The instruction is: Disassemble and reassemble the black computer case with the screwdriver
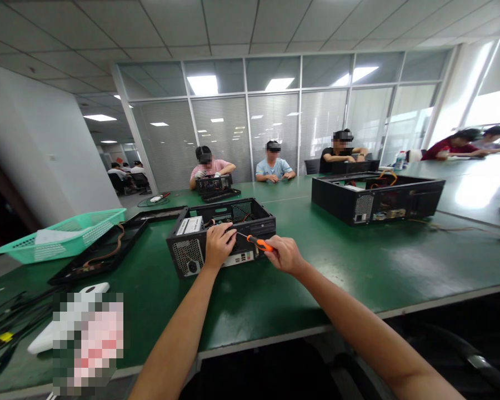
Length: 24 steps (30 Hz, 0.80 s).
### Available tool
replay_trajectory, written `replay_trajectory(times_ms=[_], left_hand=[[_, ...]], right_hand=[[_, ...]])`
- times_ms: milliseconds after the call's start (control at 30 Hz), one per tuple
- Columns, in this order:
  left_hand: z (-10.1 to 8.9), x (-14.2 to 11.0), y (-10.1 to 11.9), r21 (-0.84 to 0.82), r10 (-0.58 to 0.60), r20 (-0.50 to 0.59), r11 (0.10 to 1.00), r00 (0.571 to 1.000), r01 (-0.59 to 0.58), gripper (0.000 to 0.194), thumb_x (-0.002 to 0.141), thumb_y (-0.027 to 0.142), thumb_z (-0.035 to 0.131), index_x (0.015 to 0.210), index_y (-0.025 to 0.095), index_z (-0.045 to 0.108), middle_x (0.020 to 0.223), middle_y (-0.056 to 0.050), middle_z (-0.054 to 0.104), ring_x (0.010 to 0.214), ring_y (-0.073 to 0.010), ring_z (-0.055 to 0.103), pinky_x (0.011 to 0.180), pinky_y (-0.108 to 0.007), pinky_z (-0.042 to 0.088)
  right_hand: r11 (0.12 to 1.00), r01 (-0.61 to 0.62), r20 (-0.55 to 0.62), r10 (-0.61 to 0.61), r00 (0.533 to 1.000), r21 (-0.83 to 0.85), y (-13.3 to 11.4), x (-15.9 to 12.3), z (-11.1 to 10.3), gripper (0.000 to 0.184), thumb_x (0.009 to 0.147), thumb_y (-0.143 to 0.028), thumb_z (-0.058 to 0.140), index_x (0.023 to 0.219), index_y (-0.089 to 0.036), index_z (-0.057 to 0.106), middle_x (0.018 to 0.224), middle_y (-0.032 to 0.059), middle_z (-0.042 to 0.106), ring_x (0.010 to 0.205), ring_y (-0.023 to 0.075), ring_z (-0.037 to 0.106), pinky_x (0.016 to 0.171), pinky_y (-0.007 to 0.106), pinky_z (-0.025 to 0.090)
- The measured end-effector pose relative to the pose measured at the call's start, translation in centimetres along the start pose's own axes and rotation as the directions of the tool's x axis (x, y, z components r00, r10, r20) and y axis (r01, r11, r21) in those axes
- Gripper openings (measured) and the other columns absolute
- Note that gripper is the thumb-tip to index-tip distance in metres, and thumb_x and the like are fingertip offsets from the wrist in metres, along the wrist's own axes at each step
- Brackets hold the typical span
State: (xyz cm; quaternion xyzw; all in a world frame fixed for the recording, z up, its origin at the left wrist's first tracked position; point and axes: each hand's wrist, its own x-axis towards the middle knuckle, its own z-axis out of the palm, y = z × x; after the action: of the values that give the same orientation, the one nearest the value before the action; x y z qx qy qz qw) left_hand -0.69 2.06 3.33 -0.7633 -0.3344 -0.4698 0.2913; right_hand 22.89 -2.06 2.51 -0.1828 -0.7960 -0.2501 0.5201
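A small black computer case lies open-topped on the green table, its rear panel with fan grille and ports facing me. My left hand rests on the case's near top edge, fingers curled over the rim. My right hand is closed round the orange handle of a screwdriver, whose thin shaft points left toward my left hand's fingertips at the case's rim.
A teal plastic basket and a black side panel lie to the left, with cables and a white object near the front edge. A larger open case stands to the right. Several people sit at the far side.
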Motion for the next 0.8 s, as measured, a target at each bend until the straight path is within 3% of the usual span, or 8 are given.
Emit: replay_trajectory(times_ms=[167, 367, 567, 800], left_hand=[[0.0, -0.01, -0.02, 0.001, 0.002, -0.003, 1.0, 1.0, -0.002, 0.015, 0.083, 0.019, 0.053, 0.095, 0.023, 0.062, 0.111, -0.006, 0.062, 0.105, -0.0206, 0.056, 0.092, -0.042, 0.037], [0.07, 0.01, -0.08, 0.004, 0.004, -0.006, 1.0, 1.0, -0.004, 0.015, 0.083, 0.019, 0.053, 0.094, 0.022, 0.062, 0.11, -0.006, 0.062, 0.105, -0.021, 0.056, 0.092, -0.042, 0.037], [0.09, -0.07, -0.09, 0.026, 0.004, -0.003, 1.0, 1.0, -0.004, 0.015, 0.082, 0.02, 0.054, 0.094, 0.022, 0.063, 0.11, -0.006, 0.062, 0.105, -0.0206, 0.056, 0.092, -0.041, 0.037], [0.0, -0.03, 0.04, 0.029, 0.01, -0.016, 1.0, 1.0, -0.01, 0.014, 0.082, 0.019, 0.054, 0.093, 0.022, 0.063, 0.11, -0.006, 0.062, 0.104, -0.0207, 0.056, 0.091, -0.041, 0.038]], right_hand=[[0.999, 0.024, -0.02, -0.025, 0.999, -0.049, 0.06, -0.06, -0.01, 0.021, 0.087, -0.034, 0.048, 0.089, -0.014, 0.055, 0.063, 0.0016, 0.056, 0.053, 0.0111, 0.05, 0.053, 0.023, 0.036], [0.997, 0.042, -0.001, -0.042, 0.999, -0.064, 0.23, 0.04, -0.08, 0.023, 0.09, -0.029, 0.043, 0.105, -0.016, 0.054, 0.079, 0.0056, 0.061, 0.062, 0.0111, 0.053, 0.055, 0.022, 0.037], [0.999, 0.003, -0.038, -0.004, 0.999, -0.045, 0.1, -0.11, 0.11, 0.024, 0.088, -0.037, 0.048, 0.09, -0.015, 0.055, 0.065, 0.0021, 0.056, 0.054, 0.0108, 0.049, 0.053, 0.023, 0.036], [0.999, 0.015, -0.001, -0.015, 1.0, -0.038, 0.13, -0.11, 0.18, 0.027, 0.089, -0.04, 0.045, 0.092, -0.015, 0.056, 0.07, 0.0039, 0.059, 0.056, 0.0107, 0.05, 0.053, 0.022, 0.035]])
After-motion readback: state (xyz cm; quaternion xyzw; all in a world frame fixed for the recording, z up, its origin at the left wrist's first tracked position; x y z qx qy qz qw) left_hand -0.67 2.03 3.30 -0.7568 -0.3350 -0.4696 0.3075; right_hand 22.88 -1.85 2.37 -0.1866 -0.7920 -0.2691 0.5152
